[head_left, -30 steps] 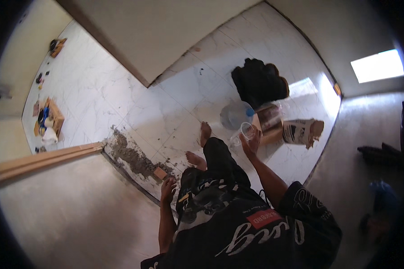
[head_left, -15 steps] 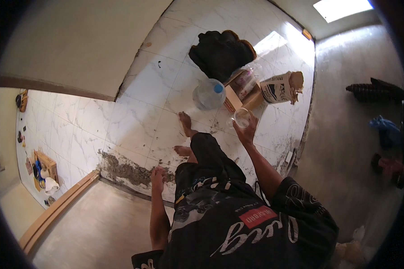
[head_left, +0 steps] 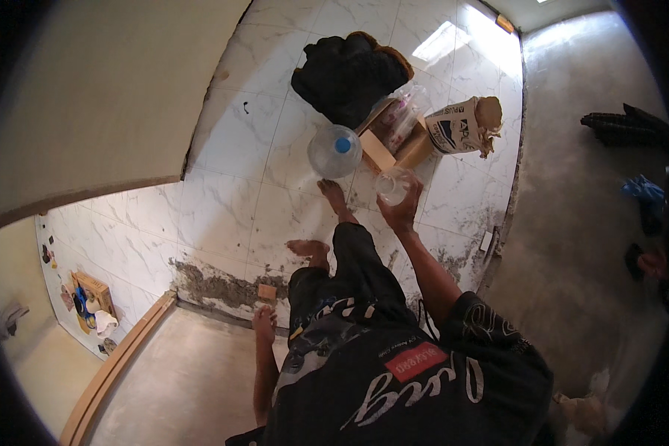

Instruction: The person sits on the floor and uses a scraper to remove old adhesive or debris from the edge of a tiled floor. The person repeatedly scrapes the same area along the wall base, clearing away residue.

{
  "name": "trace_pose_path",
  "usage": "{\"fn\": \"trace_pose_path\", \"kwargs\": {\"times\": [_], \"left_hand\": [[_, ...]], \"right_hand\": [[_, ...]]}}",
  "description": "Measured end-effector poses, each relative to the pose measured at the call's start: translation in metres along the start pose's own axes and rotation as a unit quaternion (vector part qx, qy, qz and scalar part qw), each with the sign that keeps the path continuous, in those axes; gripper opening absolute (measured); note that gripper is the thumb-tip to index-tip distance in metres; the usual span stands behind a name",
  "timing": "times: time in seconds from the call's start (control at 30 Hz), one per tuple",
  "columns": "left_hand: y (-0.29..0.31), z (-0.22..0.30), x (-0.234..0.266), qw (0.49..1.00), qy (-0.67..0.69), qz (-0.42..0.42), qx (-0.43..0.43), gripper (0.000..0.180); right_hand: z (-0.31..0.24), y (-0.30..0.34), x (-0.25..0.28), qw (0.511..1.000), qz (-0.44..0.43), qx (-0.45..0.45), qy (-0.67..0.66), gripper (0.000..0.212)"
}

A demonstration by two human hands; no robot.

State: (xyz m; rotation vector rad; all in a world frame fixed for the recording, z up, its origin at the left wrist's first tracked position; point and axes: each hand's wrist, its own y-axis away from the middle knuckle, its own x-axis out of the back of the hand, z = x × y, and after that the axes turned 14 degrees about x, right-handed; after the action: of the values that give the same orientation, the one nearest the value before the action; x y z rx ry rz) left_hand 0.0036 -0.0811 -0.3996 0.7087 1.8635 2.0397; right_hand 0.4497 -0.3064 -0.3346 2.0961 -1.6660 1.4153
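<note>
My right hand (head_left: pixel 400 209) grips a clear plastic cup (head_left: pixel 394 186) by its side, above the tiled floor. Just beyond it stands an open cardboard box (head_left: pixel 379 154) with clear plastic packaging (head_left: pixel 403 123) inside. Left of the box is a large clear water bottle (head_left: pixel 321 154) with a blue cap. Low at my left side, my left hand (head_left: pixel 264 322) hangs with loosely bent fingers and appears to hold nothing. A small square brown piece (head_left: pixel 267 291) shows just past its fingertips.
A dark bundle (head_left: pixel 349 78) lies behind the bottle, and a torn paper sack (head_left: pixel 457 128) stands right of the box. Rough mortar (head_left: pixel 212 282) marks the floor by the doorway. Wooden frame strips (head_left: pixel 119 364) run at lower left. Dark cloth (head_left: pixel 626 128) is at far right.
My right foot has stepped forward, close to the bottle. The view has shifted, and the small brown piece now shows clear of my left hand. The cup stays in my right hand.
</note>
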Motion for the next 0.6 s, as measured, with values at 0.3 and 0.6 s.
{"fn": "trace_pose_path", "kwargs": {"times": [0.3,0.6], "left_hand": [[0.056,0.069,-0.114,0.995,-0.085,0.022,-0.041,0.029],[0.113,0.183,-0.208,0.969,-0.157,0.003,-0.189,0.038]], "right_hand": [[0.059,-0.059,0.004,0.999,-0.019,-0.037,-0.031,0.079],[0.184,-0.06,-0.015,0.973,-0.055,-0.222,0.008,0.083]]}}
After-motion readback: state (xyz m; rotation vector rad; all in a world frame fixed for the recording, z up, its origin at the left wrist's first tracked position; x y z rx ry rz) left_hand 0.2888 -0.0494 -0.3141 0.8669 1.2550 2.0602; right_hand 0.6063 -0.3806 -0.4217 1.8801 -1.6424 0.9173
